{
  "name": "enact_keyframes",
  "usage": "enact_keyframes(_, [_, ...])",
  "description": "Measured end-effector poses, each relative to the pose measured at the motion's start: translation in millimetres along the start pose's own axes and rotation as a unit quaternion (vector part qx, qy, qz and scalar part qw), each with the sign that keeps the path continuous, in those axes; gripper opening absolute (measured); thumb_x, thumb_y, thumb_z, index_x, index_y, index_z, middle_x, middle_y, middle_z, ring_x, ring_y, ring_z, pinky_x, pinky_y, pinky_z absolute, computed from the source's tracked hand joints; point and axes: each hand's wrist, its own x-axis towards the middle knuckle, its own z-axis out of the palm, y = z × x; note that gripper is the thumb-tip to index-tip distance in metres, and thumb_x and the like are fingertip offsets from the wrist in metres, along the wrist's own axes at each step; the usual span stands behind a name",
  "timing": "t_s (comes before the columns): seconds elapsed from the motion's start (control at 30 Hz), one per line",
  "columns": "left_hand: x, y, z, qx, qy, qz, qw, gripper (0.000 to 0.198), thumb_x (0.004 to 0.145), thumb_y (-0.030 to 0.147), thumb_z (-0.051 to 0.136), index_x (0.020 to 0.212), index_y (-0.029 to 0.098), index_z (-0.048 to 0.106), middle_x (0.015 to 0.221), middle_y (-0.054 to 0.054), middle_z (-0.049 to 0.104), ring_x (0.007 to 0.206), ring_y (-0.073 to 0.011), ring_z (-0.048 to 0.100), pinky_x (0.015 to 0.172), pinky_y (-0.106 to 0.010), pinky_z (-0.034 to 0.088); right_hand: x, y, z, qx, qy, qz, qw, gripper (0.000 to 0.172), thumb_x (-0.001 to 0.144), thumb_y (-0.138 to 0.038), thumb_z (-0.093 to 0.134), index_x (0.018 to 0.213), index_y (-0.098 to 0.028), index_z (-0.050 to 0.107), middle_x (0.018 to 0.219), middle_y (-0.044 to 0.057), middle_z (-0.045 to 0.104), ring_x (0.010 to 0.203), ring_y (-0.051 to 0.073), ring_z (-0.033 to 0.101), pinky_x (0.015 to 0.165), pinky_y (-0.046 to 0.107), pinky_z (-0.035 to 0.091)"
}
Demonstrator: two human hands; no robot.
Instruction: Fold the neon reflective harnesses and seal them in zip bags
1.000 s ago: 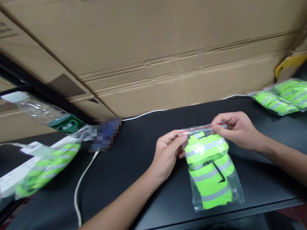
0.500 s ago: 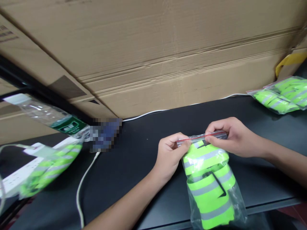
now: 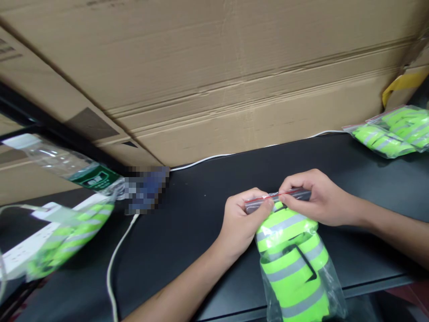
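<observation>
The black table (image 3: 187, 214) carries a thin white cable (image 3: 203, 159) along its back edge and, farther right, clear lime-green-filled plastic bags (image 3: 384, 141).

Your bag (image 3: 296, 259) looks like glossy clear plastic around cloth-like neon bands (image 3: 283, 286) with smooth grey stripes (image 3: 303, 304); before you, a matt black tabletop (image 3: 181, 232) and creased brown cardboard (image 3: 234, 89)

A clear zip bag (image 3: 336, 288) tilts at five o'clock in the view, its red-lined mouth (image 3: 275, 196) pointing between eleven and twelve. Inside lie lime-green, grey-striped bands (image 3: 291, 271) and a black angled strip (image 3: 306, 261).
</observation>
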Motion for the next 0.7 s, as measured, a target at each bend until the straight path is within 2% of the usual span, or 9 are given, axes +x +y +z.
enact_keyframes(0.23, [0.3,4.6,3.6,0.017,0.002,0.013,1.000,0.030,0.074,0.041,0.081,0.068,0.014,0.070,0.063,-0.001,0.058,0.056,-0.0099,0.048,0.052,-0.021,0.039,0.7,1.7,3.7,0.036,-0.027,0.046,0.998,0.016,0.090,-0.031,0.062,0.084,-0.017,0.068,0.078,0.002,0.068,0.070,0.014,0.060,0.062,0.025,0.047])
enact_keyframes(0.33, [-0.5,9.0,4.4,0.030,-0.014,0.013,0.999,0.029,0.075,0.039,0.081,0.067,0.014,0.068,0.064,0.000,0.056,0.056,-0.0087,0.047,0.052,-0.020,0.036,0.5,0.8,3.6,0.013,-0.031,0.023,0.999,0.015,0.090,-0.029,0.062,0.083,-0.017,0.067,0.077,0.002,0.068,0.069,0.014,0.059,0.064,0.026,0.048])
enact_keyframes(0.43, [-0.8,7.6,2.8,0.013,-0.022,-0.009,1.000,0.026,0.075,0.037,0.082,0.070,0.014,0.070,0.066,0.000,0.058,0.058,-0.0089,0.048,0.053,-0.020,0.037,1.2,0.5,1.5,0.001,-0.015,-0.008,1.000,0.014,0.090,-0.028,0.063,0.081,-0.017,0.068,0.077,0.002,0.069,0.071,0.014,0.062,0.069,0.027,0.050])
enact_keyframes(0.57, [2.4,1.4,-3.6,-0.024,-0.007,-0.037,0.999,0.019,0.080,0.036,0.079,0.079,0.018,0.076,0.075,-0.003,0.066,0.065,-0.0122,0.055,0.060,-0.023,0.043,4.3,4.4,-6.5,0.030,0.018,0.023,0.999,0.019,0.086,-0.034,0.070,0.079,-0.017,0.072,0.078,0.003,0.073,0.072,0.015,0.065,0.065,0.025,0.050])
enact_keyframes(0.7, [7.6,4.8,-11.1,0.056,-0.003,0.040,0.998,0.026,0.080,0.032,0.078,0.061,0.015,0.070,0.067,-0.001,0.058,0.060,-0.0099,0.048,0.055,-0.022,0.037,7.4,10.4,-19.3,0.019,0.003,0.083,0.996,0.029,0.078,-0.045,0.077,0.074,-0.017,0.073,0.069,0.002,0.070,0.062,0.012,0.058,0.052,0.023,0.042])
